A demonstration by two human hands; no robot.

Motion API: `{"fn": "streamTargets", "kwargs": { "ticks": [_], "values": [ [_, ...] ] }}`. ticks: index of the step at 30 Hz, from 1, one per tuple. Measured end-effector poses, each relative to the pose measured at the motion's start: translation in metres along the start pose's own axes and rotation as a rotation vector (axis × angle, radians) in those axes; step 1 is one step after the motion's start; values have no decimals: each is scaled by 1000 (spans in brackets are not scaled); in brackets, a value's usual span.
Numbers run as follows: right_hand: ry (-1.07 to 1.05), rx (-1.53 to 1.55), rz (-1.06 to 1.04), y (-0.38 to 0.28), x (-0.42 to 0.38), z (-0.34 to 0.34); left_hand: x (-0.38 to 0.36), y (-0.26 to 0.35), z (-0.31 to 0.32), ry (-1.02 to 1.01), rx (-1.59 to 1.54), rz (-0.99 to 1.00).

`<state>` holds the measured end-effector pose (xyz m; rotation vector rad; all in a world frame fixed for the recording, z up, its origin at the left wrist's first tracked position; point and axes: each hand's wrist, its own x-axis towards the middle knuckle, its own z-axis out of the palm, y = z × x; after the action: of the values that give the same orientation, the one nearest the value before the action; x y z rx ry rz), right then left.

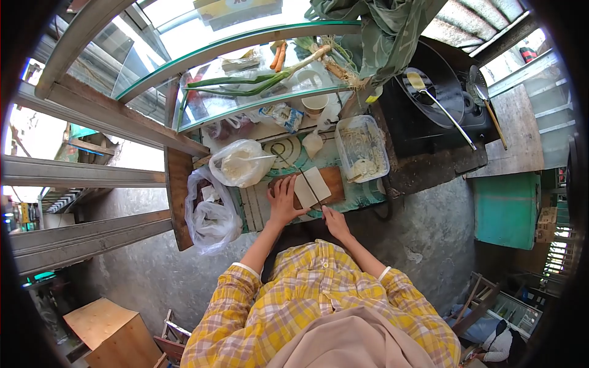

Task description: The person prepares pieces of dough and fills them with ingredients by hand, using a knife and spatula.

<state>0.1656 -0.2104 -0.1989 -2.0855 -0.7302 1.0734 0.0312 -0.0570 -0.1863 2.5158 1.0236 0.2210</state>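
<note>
My right hand is closed around the handle of a knife. Its long thin blade lies diagonally across a pale square slab that looks like tofu, on a wooden cutting board. On the left side of the board rests my left hand, fingers spread, close to the slab's left edge; the thumb points toward the knife. Beyond the board sits an open clear plastic container with pale residue inside. A plastic bag with white contents stands past my left hand.
Another plastic bag hangs at the table's left edge. Spring onions and carrots lie on the glass shelf above. At right, a wok with a spatula is on the stove. A small knotted bag lies near the container.
</note>
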Motion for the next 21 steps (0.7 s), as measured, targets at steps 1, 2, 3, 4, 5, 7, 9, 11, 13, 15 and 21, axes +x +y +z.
{"fn": "streamTargets", "kwargs": {
  "ticks": [1,2,3,4,5,7,9,11,13,15,21],
  "values": [
    [-2,1,-6,0,0,0,1,2,0,-3,-11,4],
    [-3,2,-11,1,1,0,2,3,-1,-6,-23,9],
    [-4,3,-16,1,0,-1,2,4,-1,-8,-14,4],
    [-9,12,-11,1,0,-1,3,5,-1,-11,-5,1],
    [-13,22,-6,2,0,-2,4,6,-1,-14,3,-2],
    [-17,33,3,1,-1,-2,3,5,1,-13,9,9],
    [-14,33,10,1,-2,-2,3,4,1,-13,13,17],
    [-17,18,9,4,0,-1,3,3,2,-17,13,22],
    [-17,5,7,6,0,0,2,3,3,-20,13,25],
    [-14,-10,2,6,1,0,2,3,3,-20,15,26],
    [-9,-24,13,8,0,1,1,1,6,-9,20,29]
  ]
}}
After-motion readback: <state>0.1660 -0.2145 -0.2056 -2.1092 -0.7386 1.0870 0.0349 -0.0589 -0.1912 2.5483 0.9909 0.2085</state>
